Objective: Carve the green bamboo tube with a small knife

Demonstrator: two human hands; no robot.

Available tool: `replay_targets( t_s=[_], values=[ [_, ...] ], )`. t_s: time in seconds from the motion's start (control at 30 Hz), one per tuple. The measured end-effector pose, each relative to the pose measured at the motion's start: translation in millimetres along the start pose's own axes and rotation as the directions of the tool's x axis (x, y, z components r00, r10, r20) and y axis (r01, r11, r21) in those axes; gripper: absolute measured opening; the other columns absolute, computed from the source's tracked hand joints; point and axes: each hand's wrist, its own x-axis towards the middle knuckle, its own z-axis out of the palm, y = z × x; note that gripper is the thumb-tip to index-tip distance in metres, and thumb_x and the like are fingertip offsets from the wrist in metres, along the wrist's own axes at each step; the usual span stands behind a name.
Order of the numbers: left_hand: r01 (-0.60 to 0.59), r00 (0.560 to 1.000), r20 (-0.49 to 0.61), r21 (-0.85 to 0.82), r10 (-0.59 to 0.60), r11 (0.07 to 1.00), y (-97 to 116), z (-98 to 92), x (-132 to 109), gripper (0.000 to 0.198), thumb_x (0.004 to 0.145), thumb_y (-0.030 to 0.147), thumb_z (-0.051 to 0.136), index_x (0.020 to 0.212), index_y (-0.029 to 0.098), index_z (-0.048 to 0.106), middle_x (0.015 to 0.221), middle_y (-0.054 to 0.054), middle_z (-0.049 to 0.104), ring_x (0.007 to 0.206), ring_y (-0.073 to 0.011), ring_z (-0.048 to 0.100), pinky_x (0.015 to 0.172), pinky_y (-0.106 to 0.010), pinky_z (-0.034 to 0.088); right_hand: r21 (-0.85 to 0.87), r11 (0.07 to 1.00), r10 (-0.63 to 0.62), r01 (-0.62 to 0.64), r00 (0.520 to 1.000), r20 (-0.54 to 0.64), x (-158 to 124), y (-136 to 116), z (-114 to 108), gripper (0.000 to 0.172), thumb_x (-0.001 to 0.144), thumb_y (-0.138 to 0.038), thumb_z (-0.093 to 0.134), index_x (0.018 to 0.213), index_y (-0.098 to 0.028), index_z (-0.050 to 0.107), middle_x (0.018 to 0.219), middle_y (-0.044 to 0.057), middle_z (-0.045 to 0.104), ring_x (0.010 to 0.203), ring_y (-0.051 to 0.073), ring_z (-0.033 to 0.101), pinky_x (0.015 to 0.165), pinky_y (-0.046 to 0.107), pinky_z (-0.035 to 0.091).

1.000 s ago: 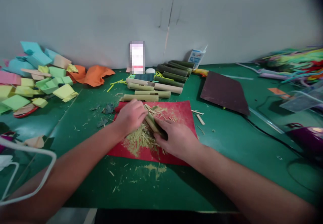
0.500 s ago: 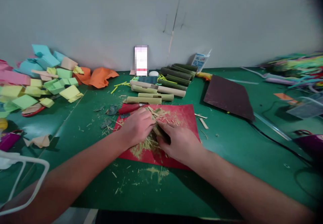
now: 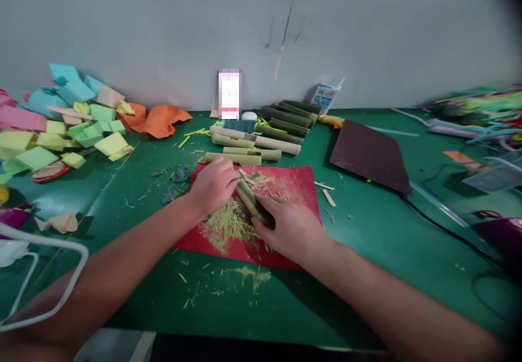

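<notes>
left hand [image 3: 214, 185] pulled back, stick [image 3: 245, 194] in right hand [image 3: 291, 226]

Nothing readable here. The white-and-blue packet [image 3: 325, 94] leaning on the wall at the back of the worktop [image 3: 367, 226] carries blue print, but it's too small to make out. The upright card [image 3: 229, 93] further left is blurred out, with only a red stripe showing.

Green bamboo stick [image 3: 249, 201], partly peeled pale, lies slanted on the red mat [image 3: 297, 180] amid shavings [image 3: 226, 226]
</notes>
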Motion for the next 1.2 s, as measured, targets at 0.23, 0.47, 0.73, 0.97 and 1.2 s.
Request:
replay_targets(
  t_s=[0.23, 0.47, 0.73, 0.97, 1.2],
  values=[
    [-0.004, 1.000, -0.008, -0.016, 0.004, 1.000, -6.3, 0.0, -1.4, 0.021, 0.088, 0.023, 0.049, 0.073, 0.013, 0.061, 0.074, -0.007, 0.054, 0.076, -0.0186, 0.046, 0.068, -0.032, 0.039, 0.000, 1.000, 0.000, 0.000, 1.000, 0.000, -2.0, -0.9, -1.7, 0.027, 0.083, -0.034, 0.047, 0.103, -0.020, 0.058, 0.087, 0.004, 0.066, 0.069, 0.016, 0.058, 0.055, 0.028, 0.032],
    [-0.065, 0.997, 0.033, -0.085, 0.068, 0.994, -5.1, -0.6, -2.5, 0.019, 0.088, 0.021, 0.049, 0.077, 0.013, 0.062, 0.074, -0.006, 0.055, 0.075, -0.0176, 0.046, 0.069, -0.032, 0.039, -0.003, 1.000, 0.003, -0.003, 1.000, 0.015, -1.9, -0.8, -0.7, 0.026, 0.083, -0.033, 0.045, 0.101, -0.019, 0.058, 0.086, 0.005, 0.065, 0.070, 0.017, 0.058, 0.055, 0.028, 0.033],
    [-0.083, 0.994, 0.058, -0.086, 0.088, 0.993, -1.4, -0.1, -2.4, 0.020, 0.088, 0.020, 0.048, 0.073, 0.014, 0.061, 0.074, -0.006, 0.053, 0.074, -0.0173, 0.044, 0.068, -0.032, 0.039, -0.013, 1.000, 0.014, -0.014, 1.000, 0.025, -1.3, -1.4, -2.3, 0.026, 0.082, -0.032, 0.046, 0.099, -0.019, 0.059, 0.084, 0.005, 0.065, 0.069, 0.017, 0.058, 0.055, 0.028, 0.032],
    [-0.056, 0.997, 0.042, -0.079, 0.059, 0.995, -3.2, 0.3, -1.1, 0.021, 0.088, 0.020, 0.048, 0.072, 0.014, 0.060, 0.073, -0.005, 0.053, 0.074, -0.0172, 0.044, 0.068, -0.032, 0.040, -0.007, 1.000, 0.001, 0.000, 1.000, 0.026, -1.8, -1.4, -1.0, 0.025, 0.081, -0.032, 0.047, 0.099, -0.018, 0.059, 0.086, 0.005, 0.065, 0.069, 0.017, 0.058, 0.055, 0.028, 0.033],
    [0.006, 1.000, -0.013, -0.072, -0.007, 0.997, -0.1, -1.3, 0.7, 0.018, 0.086, 0.020, 0.052, 0.071, 0.014, 0.060, 0.072, -0.005, 0.053, 0.074, -0.0177, 0.045, 0.067, -0.032, 0.040, 0.011, 1.000, -0.006, 0.006, 1.000, 0.022, -2.2, -2.1, -2.0, 0.028, 0.083, -0.032, 0.046, 0.104, -0.017, 0.058, 0.087, 0.006, 0.065, 0.071, 0.018, 0.058, 0.057, 0.028, 0.035]
  ],
)
